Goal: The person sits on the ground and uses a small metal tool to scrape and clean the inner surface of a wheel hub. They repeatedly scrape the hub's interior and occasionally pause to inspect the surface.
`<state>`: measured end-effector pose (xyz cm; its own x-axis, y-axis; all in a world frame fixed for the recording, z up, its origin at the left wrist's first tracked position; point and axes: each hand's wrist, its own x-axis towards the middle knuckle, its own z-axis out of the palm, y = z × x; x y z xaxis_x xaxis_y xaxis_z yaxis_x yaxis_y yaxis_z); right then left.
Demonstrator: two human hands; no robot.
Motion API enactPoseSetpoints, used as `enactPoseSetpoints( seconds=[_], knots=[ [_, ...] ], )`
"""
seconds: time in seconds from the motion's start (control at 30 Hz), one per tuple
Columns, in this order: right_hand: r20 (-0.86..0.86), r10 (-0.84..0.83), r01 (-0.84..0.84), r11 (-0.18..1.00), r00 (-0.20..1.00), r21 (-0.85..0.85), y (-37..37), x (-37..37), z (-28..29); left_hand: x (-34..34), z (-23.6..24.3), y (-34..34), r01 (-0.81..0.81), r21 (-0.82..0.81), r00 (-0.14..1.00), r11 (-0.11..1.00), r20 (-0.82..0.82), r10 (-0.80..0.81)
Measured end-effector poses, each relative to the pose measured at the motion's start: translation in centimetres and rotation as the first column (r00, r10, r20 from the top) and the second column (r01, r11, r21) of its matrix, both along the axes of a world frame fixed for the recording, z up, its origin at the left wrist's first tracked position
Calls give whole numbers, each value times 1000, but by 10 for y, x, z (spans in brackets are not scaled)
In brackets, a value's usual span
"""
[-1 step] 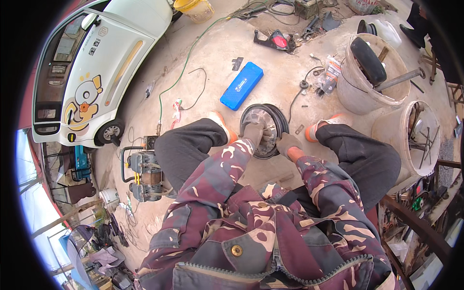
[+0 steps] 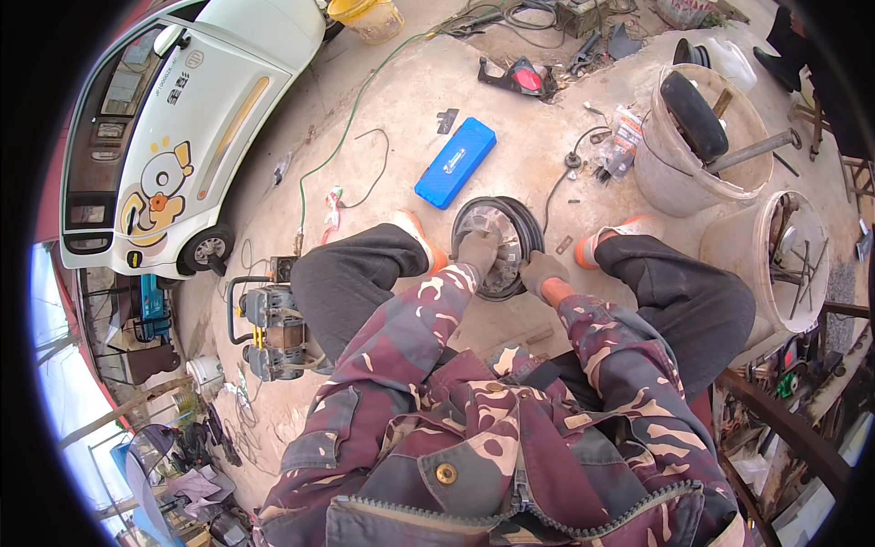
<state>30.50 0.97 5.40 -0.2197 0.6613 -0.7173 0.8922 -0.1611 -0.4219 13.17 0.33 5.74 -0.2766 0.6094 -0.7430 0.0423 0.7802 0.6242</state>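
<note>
A small wheel (image 2: 485,217) with a black rim and a grey, dirty hub face stands on the ground between my feet. My left hand (image 2: 478,249), in a grey-brown work glove, is closed against the hub face. Its fingertips point away from me, so what they hold, if anything, is hidden. My right hand (image 2: 543,272), gloved too, has its fingers wrapped on the near right edge of the rim. Just beyond the wheel lies a blue plastic case (image 2: 456,162), closed.
Two large whitish buckets (image 2: 652,173) of metal parts stand at the right. A black cable (image 2: 556,187) runs near the wheel. An air compressor (image 2: 273,330) sits by my left knee, with a green hose (image 2: 330,153) leading off. A white van (image 2: 196,137) is parked at the left.
</note>
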Motion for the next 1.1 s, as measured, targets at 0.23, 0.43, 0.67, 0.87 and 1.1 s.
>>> enactPoseSetpoints(
  seconds=[0.23,0.43,0.67,0.87,1.1],
  knots=[
    [36,11,-12,999,999,31,1,-2,6,-8,35,-11,759,17,382,651,-821,-424],
    [31,6,-7,999,1000,47,3,-3,3,-5,22,0,500,-50,763,865,-448,-466],
    [46,18,-20,999,999,46,2,-3,2,6,24,3,229,-173,950,958,-176,-259],
    [39,7,-8,999,999,37,3,-4,2,-9,53,-14,856,-78,234,511,-823,-518],
    [48,25,-26,999,999,39,3,-4,2,-20,3,4,801,-68,387,595,-698,-602]
  ],
)
